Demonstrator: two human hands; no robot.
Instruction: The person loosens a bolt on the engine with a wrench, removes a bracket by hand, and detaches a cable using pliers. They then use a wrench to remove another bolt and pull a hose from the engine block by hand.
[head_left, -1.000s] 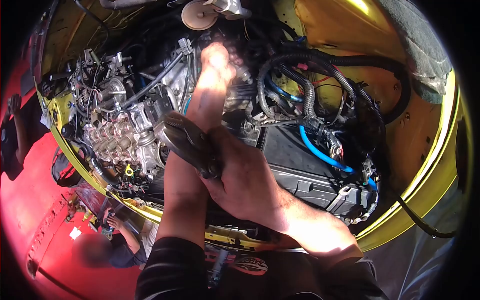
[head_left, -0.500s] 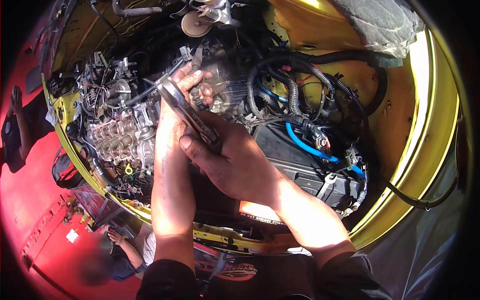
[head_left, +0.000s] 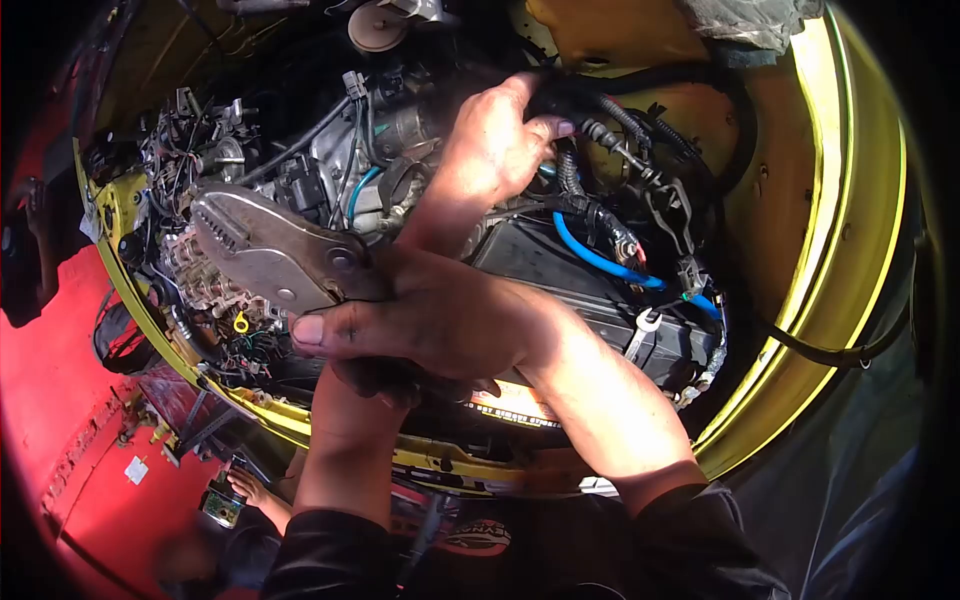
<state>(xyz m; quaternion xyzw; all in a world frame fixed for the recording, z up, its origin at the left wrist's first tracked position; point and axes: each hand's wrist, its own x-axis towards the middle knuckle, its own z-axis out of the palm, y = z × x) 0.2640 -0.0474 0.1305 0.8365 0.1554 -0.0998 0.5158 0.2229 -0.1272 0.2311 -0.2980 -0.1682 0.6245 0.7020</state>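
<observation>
My right hand (head_left: 420, 325) is closed round the handles of metal locking pliers (head_left: 285, 255), raised over the engine bay and crossing above my left forearm. The pliers' toothed jaws point up and left, away from everything. Farther in, my left hand (head_left: 500, 140) reaches to a bundle of black corrugated wiring conduit (head_left: 610, 140). Its fingers curl over the conduit, with the thumb on the near side; the fingertips are partly hidden. A blue hose (head_left: 600, 262) runs just below that bundle. The left wrist passes above the engine's metal parts.
A black battery (head_left: 530, 265) sits under my right forearm, with a wrench (head_left: 643, 333) lying on it. The exposed cylinder head (head_left: 190, 270) is at left. The yellow fender edge (head_left: 820, 300) borders the right side. Another person's hand (head_left: 245, 487) holds a phone (head_left: 222, 507) at lower left.
My left hand has moved right and away from the engine's middle to the conduit bundle. My right hand has turned the pliers, so their jaws now point left in broad side view.
</observation>
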